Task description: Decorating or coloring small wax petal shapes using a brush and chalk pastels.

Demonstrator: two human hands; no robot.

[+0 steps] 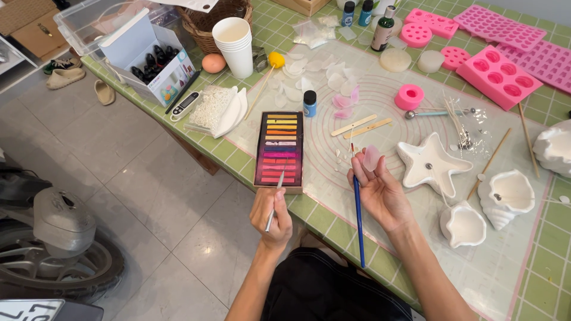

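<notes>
Head view. We see the left hand [272, 214] closed around a thin silver-handled brush [275, 202], its tip resting on the lowest row of the pastel chalk box [279, 150], which lies open at the near edge of the green tiled table [547, 279]. The right hand [380, 190] is turned palm up, just beside the box; its thumb and fingers pinch a small pale pink petal [372, 157], while a blue-handled brush [358, 214] lies across the palm, bristles pointing away from us and handle hanging past the table edge.

Both hands work over a clear mat [380, 95] printed with pink circles. On the mat, just right of the right hand, stands a white starfish dish [429, 163]; nearer us are two white shell dishes [464, 226] [508, 193]. Beyond the petal we find two wooden sticks [361, 125], a blue-capped bottle [309, 103] and loose white and pink petals [321, 74]. At the far edge lie pink silicone moulds [499, 74], a stack of white paper cups [235, 44] and a wicker basket [205, 24]. Left of the table, a grey tiled floor [143, 178] shows.
</notes>
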